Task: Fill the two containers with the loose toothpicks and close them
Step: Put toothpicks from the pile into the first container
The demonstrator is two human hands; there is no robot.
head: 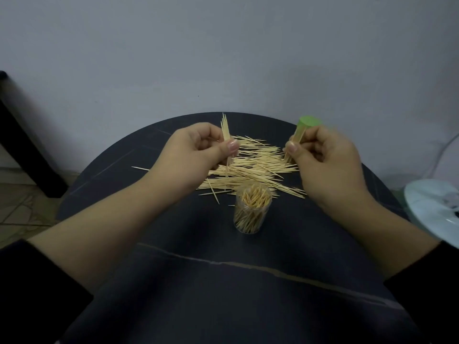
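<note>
Left hand [203,145] pinched small bunch [225,131], tips up. Right hand [325,155] gripped green tub [304,127], tilted. Open jar [252,212] stood near full on bench [223,281], pile [260,165] behind. Best line bunch up, slide in straight.

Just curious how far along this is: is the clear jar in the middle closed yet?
Open: the clear jar stands upright with no lid, toothpick tips showing at its mouth.
</note>
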